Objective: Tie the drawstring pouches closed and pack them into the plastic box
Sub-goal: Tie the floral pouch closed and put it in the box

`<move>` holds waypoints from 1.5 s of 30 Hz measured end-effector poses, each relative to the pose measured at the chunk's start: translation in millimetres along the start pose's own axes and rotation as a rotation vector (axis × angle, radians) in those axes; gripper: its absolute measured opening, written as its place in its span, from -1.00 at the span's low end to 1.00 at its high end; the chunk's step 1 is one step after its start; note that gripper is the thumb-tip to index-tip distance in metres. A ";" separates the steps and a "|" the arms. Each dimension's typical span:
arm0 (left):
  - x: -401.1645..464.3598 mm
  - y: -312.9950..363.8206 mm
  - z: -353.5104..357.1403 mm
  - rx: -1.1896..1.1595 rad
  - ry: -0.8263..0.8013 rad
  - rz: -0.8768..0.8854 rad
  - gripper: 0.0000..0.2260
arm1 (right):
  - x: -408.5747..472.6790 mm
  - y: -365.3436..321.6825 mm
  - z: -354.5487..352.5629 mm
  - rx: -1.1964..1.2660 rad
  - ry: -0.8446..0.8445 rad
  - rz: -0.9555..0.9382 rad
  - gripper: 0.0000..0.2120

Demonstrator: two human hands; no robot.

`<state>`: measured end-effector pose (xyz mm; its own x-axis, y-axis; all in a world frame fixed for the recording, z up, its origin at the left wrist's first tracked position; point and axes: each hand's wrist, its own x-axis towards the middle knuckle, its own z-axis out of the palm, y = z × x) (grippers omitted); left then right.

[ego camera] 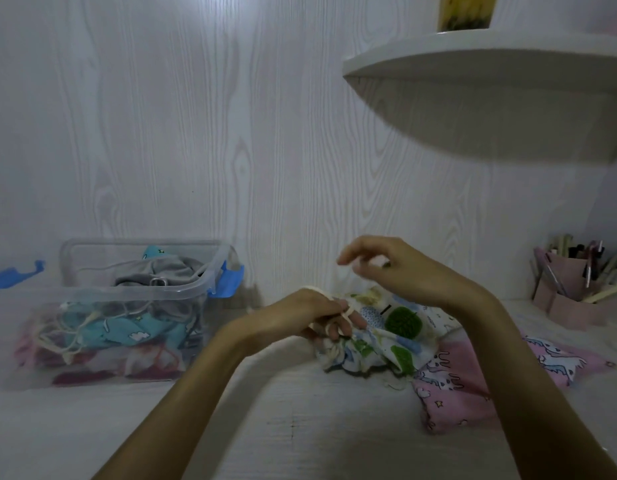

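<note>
White woodgrain wall (196, 116), rounded shelf (490, 95)

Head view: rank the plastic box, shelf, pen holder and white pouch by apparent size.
1. Shelf, though nearness to the camera inflates it
2. Plastic box
3. White pouch
4. Pen holder, partly cut off at the frame edge

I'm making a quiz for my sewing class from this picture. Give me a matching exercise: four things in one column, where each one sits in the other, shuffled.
Things:
1. plastic box
2. white pouch with green prints
3. pink pouch
4. pen holder

Places:
A. far right of the desk, by the wall
B. left of the desk, holding packed pouches
C. on the desk, partly under another pouch
D. at the left hand, cord looped round its fingers

Pairs: 1-B, 2-D, 3-C, 4-A
</note>
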<state>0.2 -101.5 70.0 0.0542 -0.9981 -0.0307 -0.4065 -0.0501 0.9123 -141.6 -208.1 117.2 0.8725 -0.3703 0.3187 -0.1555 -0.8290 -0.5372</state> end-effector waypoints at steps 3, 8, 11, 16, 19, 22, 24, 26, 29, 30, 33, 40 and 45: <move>-5.5 -0.3 -11.6 -0.076 0.048 0.001 -0.62 | -2.9 17.0 2.6 -0.101 -0.148 0.046 -0.70; -7.4 -0.7 -22.7 -0.159 0.062 -0.024 -0.61 | 6.4 17.1 21.8 -0.009 -0.068 0.020 -0.76; -9.0 -0.6 -25.1 -0.145 0.038 -0.050 -0.60 | 10.3 15.3 30.3 -0.029 0.007 -0.025 -0.85; -7.2 -4.2 -31.1 -0.295 0.134 -0.118 -0.72 | 8.1 20.8 18.0 0.102 0.085 0.027 -0.90; -9.9 -3.1 -32.0 -0.424 0.147 -0.093 -0.76 | 6.0 15.4 10.3 0.318 0.025 0.041 -0.88; -11.5 -1.9 -33.8 -0.486 0.184 -0.072 -0.81 | 4.7 9.4 8.0 0.354 0.046 0.057 -0.88; -11.0 -3.5 -36.6 -0.515 0.209 -0.058 -0.81 | 1.4 8.6 1.9 0.258 0.075 0.067 -0.88; -11.4 -4.9 -37.6 -0.562 0.238 -0.046 -0.84 | -5.2 4.7 -8.4 0.176 0.054 0.072 -0.86; -11.4 -4.5 -34.3 -0.603 0.293 -0.036 -0.90 | -15.6 -5.0 -23.2 0.110 -0.074 0.099 -0.84; -11.2 -3.7 -32.8 -0.593 0.313 -0.033 -0.91 | -18.1 -7.6 -25.9 0.094 -0.138 0.100 -0.82; -10.0 -2.8 -31.1 -0.565 0.363 -0.018 -0.91 | -22.3 -16.6 -26.4 0.057 -0.319 0.079 -0.75; -11.7 -1.9 -29.5 -0.402 0.368 0.087 -0.83 | 2.2 -6.3 7.4 -0.089 -0.069 0.053 -0.81; -9.1 -2.8 -29.8 -0.256 0.425 0.177 -0.72 | 8.3 -3.8 29.2 0.163 0.013 0.038 -0.87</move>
<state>28.1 -91.2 79.9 0.3920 -0.8847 0.2524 -0.2096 0.1812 0.9608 -120.2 -195.8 99.1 0.8614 -0.4060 0.3052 -0.1099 -0.7356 -0.6684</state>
